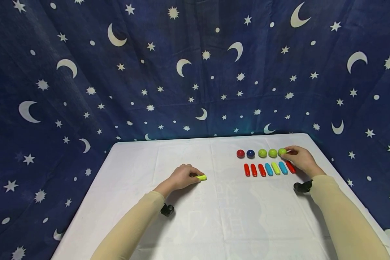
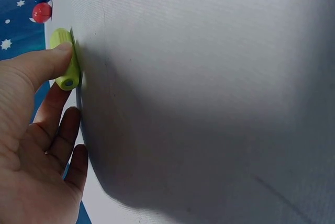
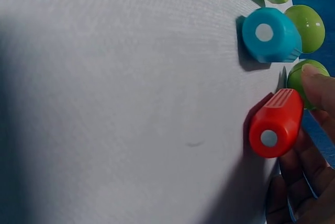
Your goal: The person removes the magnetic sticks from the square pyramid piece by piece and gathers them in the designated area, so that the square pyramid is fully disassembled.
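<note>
Near the middle of the table, my left hand [image 1: 183, 176] pinches a yellow-green rod [image 1: 202, 177] between thumb and finger. The left wrist view shows the same rod [image 2: 66, 59] close over the cloth, its round end with a dark spot facing the camera. At the right, my right hand [image 1: 299, 159] holds a green ball [image 1: 282, 152], the last in a row of balls. Thumb and fingers are on that ball [image 3: 297, 80] in the right wrist view. Just beside those fingers lies a red rod [image 3: 276, 124], partly covering them there.
A red ball [image 1: 240, 154], a dark blue ball [image 1: 250, 154] and two more green balls [image 1: 267, 153] continue the row. In front lies a row of rods: several red [image 1: 254, 170], two blue [image 1: 268, 169] and one yellow-green [image 1: 275, 168]. A starry blue curtain [image 1: 169, 108] hangs behind the white table [image 1: 234, 216].
</note>
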`<state>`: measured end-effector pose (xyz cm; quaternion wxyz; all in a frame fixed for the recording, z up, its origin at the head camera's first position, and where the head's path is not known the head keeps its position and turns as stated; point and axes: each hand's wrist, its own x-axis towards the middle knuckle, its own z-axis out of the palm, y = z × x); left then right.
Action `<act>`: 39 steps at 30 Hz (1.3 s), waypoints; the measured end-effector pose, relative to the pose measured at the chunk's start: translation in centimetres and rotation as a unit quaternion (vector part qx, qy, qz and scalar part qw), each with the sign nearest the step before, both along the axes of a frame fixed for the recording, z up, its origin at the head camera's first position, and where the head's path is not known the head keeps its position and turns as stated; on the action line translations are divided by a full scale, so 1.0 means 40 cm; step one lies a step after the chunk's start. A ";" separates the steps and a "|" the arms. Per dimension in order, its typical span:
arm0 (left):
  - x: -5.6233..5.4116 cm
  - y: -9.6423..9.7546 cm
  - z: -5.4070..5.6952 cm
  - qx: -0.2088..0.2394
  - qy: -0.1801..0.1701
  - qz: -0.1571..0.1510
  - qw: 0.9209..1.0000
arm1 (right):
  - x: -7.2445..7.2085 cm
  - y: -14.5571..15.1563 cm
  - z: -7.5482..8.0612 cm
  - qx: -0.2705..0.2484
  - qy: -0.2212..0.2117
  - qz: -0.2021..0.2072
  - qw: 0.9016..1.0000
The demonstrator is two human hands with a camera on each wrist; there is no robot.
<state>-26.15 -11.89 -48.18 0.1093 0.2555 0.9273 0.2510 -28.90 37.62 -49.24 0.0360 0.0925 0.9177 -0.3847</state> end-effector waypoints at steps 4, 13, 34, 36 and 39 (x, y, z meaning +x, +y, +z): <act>0.001 0.000 0.001 0.001 0.003 -0.002 1.000 | 0.002 -0.002 0.001 0.009 -0.001 -0.004 1.000; 0.005 -0.001 0.005 0.007 -0.001 0.001 1.000 | 0.003 -0.001 0.000 0.009 0.000 -0.004 1.000; 0.000 0.001 -0.003 0.002 -0.003 0.004 1.000 | 0.001 0.001 -0.004 0.003 0.001 -0.007 1.000; 0.000 0.001 -0.003 0.002 -0.002 0.004 1.000 | 0.001 0.001 -0.003 0.002 0.000 -0.007 1.000; 0.001 0.000 -0.001 0.004 -0.001 0.003 1.000 | 0.001 0.001 -0.002 0.000 -0.005 -0.007 1.000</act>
